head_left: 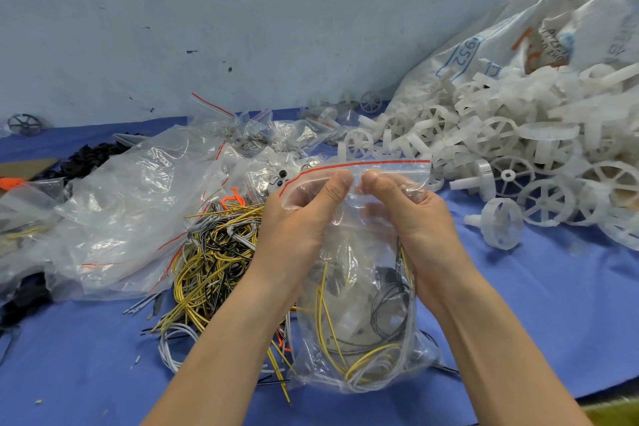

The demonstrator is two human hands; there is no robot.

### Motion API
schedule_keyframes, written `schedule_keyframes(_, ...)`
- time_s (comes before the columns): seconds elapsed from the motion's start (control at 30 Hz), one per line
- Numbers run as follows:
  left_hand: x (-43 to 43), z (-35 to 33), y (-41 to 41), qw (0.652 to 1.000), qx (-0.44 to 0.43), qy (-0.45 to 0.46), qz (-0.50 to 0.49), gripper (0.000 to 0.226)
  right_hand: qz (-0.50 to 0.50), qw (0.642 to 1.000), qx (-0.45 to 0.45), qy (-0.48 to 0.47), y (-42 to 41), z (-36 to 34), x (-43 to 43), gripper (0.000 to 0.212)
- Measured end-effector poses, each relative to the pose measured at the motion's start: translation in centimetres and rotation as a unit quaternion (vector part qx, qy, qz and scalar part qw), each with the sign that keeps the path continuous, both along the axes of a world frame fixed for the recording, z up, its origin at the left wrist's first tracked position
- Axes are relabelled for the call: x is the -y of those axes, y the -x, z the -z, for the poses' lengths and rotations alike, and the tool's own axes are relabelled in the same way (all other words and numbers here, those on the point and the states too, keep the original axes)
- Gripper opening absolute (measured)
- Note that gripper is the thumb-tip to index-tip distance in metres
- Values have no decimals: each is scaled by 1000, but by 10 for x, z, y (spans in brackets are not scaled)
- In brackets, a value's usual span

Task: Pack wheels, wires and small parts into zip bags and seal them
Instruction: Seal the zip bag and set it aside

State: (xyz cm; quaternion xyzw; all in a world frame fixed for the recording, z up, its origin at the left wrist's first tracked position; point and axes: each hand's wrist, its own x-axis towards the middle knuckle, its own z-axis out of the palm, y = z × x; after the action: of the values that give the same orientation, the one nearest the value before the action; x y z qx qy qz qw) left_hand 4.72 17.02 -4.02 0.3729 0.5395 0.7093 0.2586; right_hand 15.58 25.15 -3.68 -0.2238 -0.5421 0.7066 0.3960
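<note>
A clear zip bag (359, 349) with a red strip along its mouth stands in front of me on the blue cloth. Yellow, black and white wires and a pale wheel lie inside it. My left hand (304, 214) and my right hand (411, 214) pinch the bag just below the strip, thumbs nearly touching at the middle. A heap of loose yellow, black and white wires (214, 259) lies to the left of the bag. White plastic wheels (511, 156) are piled at the right.
Empty clear zip bags (121, 207) lie crumpled at the left, with small filled bags (256, 135) behind them. A large woven sack (539, 34) spills the wheels at the back right. Black parts (86, 156) sit at the far left. A grey wall stands behind.
</note>
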Motion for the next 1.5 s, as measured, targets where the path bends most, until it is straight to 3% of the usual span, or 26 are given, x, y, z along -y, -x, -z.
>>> schedule_keyframes(0.63, 1, -4, -5, 999, -42, -17, -17, 15, 15, 1000, 3, -23, 1, -1, 3, 13)
schedule_keyframes(0.8, 6, -14, 5, 991, -71, 7, -110, 14, 25, 999, -11, 20, 0, -2, 2, 17)
schedule_keyframes(0.9, 16, -27, 14, 943, -259, 27, -207, 23, 35, 999, -15, 6, 1, -1, 0, 18)
schedule_keyframes(0.97, 21, -38, 11, 889, -405, 54, -207, 19, 28, 999, -25, -16, 2, -1, 1, 17)
schedule_keyframes(1.03, 20, -44, 6, 866, -460, 85, -178, 17, 18, 999, -34, -30, 4, -1, 3, 17)
schedule_keyframes(1.17, 20, -51, 0, 878, -441, 109, -149, 12, 11, 999, -44, -30, 7, 1, 4, 16)
schedule_keyframes(1.37, 22, -62, 0, 875, -437, 168, -124, 22, 10, 997, -46, -53, 9, 0, 5, 26)
schedule_keyframes(1.5, 25, -63, -2, 883, -427, 157, -112, 24, 26, 996, -26, -78, 8, -3, 7, 30)
